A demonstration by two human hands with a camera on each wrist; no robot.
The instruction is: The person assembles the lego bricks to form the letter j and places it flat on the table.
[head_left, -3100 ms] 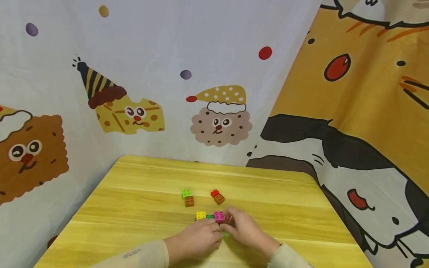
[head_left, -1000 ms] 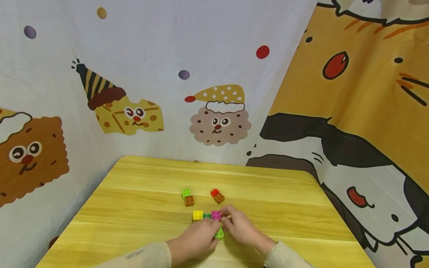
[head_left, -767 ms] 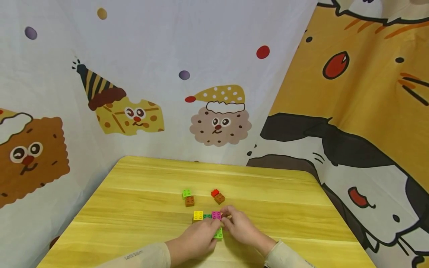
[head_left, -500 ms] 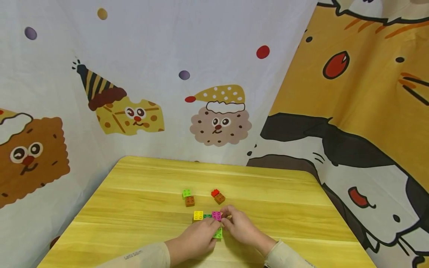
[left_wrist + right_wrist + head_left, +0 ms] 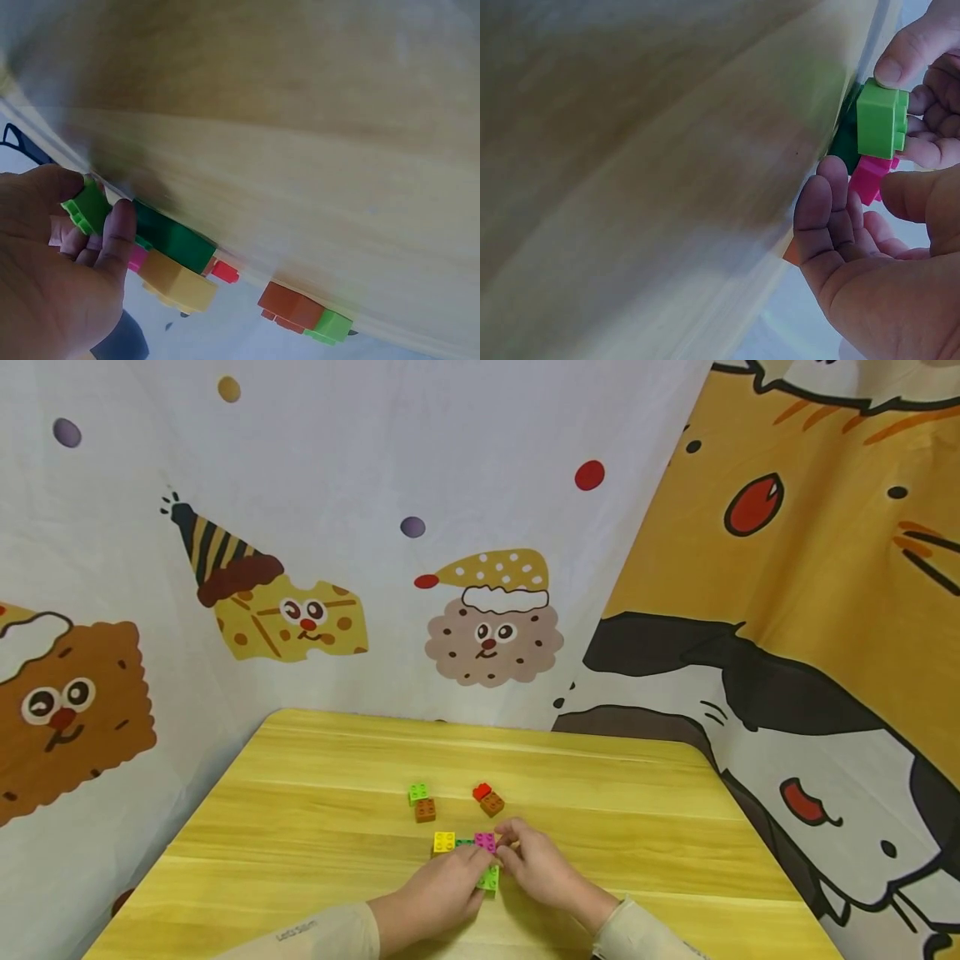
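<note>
My left hand (image 5: 450,889) pinches a light green toy brick (image 5: 489,880) between thumb and fingers; the left wrist view shows the brick (image 5: 88,206) held there, studs outward. Just beyond are a yellow brick (image 5: 444,841) and a magenta brick (image 5: 484,841), with a dark green brick (image 5: 465,842) showing between them. The right hand (image 5: 543,864) holds the magenta end from the right. In the right wrist view its thumb lies by the magenta brick (image 5: 870,178) with curved fingers opposite. There the light green brick (image 5: 877,120) overlaps the dark green one (image 5: 845,142). My left hand hides part of the group.
Farther back on the wooden table (image 5: 300,793) lie a light green brick (image 5: 417,792) beside a brown brick (image 5: 425,810). To their right a small red piece (image 5: 482,791) sits against another brown brick (image 5: 492,803). A printed cloth (image 5: 337,485) hangs behind the table.
Since three seconds ago the joined bricks have shifted slightly left, and more of the light green brick shows beside the left hand. Over the last second it has moved only slightly; both hands stay nearly still.
</note>
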